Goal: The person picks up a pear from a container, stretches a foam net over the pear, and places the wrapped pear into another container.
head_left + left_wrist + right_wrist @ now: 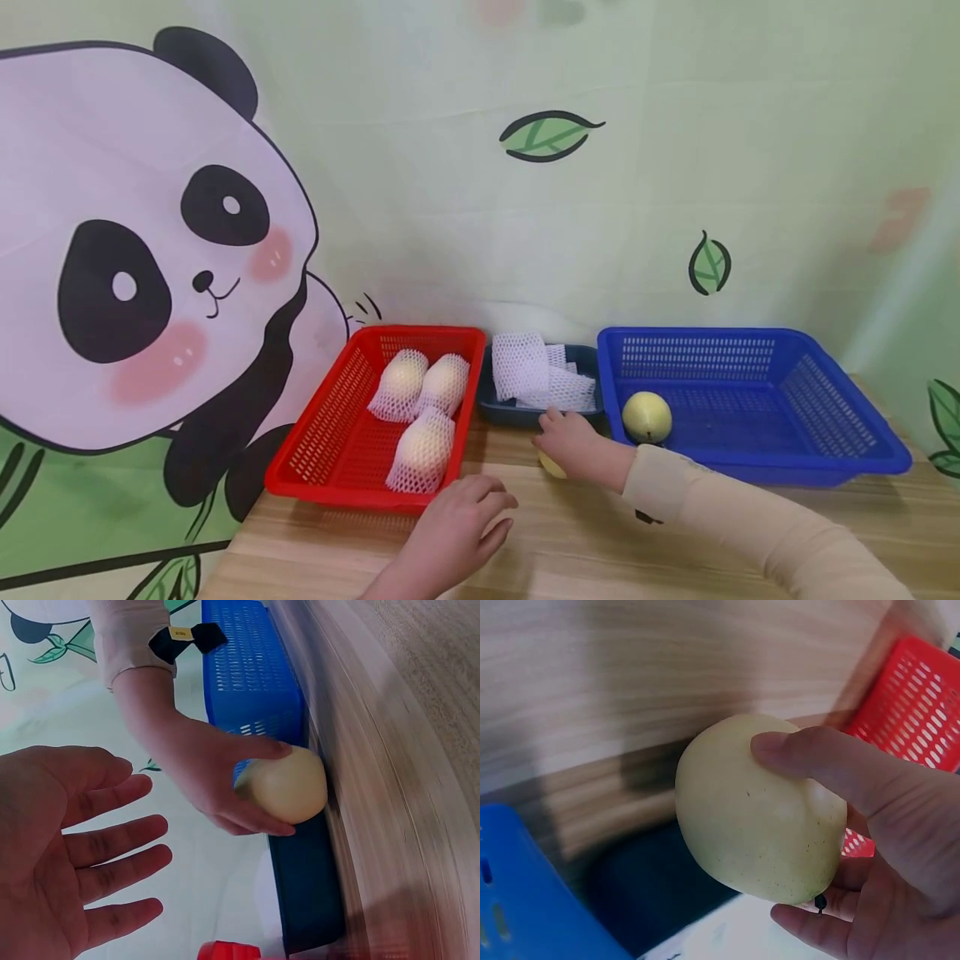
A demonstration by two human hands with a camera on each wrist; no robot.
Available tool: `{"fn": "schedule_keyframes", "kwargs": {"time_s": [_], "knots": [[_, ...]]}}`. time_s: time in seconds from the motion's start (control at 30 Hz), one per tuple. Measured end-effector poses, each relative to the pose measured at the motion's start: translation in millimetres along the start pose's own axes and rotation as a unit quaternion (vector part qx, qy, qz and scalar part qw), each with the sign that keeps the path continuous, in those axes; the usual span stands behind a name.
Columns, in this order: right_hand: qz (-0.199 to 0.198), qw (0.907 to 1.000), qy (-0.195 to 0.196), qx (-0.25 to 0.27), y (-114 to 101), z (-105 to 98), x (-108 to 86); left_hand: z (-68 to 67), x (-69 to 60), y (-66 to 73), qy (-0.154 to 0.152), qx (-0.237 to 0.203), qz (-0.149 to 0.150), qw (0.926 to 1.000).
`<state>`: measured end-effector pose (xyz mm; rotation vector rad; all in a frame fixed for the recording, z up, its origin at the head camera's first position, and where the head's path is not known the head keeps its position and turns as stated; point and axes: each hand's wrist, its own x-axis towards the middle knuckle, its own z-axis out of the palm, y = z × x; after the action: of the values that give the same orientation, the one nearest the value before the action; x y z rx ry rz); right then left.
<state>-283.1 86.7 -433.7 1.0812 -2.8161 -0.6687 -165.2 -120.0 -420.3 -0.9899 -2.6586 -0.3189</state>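
A round pale-yellow pear (757,817) with a dark stem is gripped between the thumb and fingers of my right hand (581,447). In the head view the hand mostly hides this pear (552,465), just in front of the dark teal basket (487,408). My left hand (459,529) hovers by the red basket's near right corner, fingers spread and palm bare in the left wrist view. Three pears in white foam nets (423,450) lie inside the red basket (322,496). One bare pear (647,417) sits at the left end of the blue basket (750,462).
Several white foam nets (521,367) are piled in the teal basket, between the red and blue ones. All three baskets stand on a wooden table (600,550) against a cloth backdrop (420,208) printed with a panda and leaves.
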Motion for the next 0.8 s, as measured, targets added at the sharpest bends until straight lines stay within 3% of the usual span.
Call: {"fn": "schedule_keyframes", "kwargs": {"time_s": [0.37,0.57,0.7,0.8], "knots": [[0.012,0.9984,0.034,-0.044,-8.9,12.7,-1.3,-1.9,-4.8,0.1,-0.008,-0.006,-0.012,0.9999],[0.020,0.9986,0.017,-0.046,-13.2,8.3,-2.5,-5.2,-6.7,-0.7,-0.018,-0.008,-0.016,0.9997],[0.022,0.9990,-0.001,-0.039,-10.3,7.7,-2.5,-14.4,-3.2,-4.4,-0.016,-0.002,-0.013,0.9998],[0.021,0.9992,0.012,-0.033,-6.4,9.1,-3.7,-29.1,6.2,-9.6,-0.038,-0.025,-0.025,0.9987]]}}
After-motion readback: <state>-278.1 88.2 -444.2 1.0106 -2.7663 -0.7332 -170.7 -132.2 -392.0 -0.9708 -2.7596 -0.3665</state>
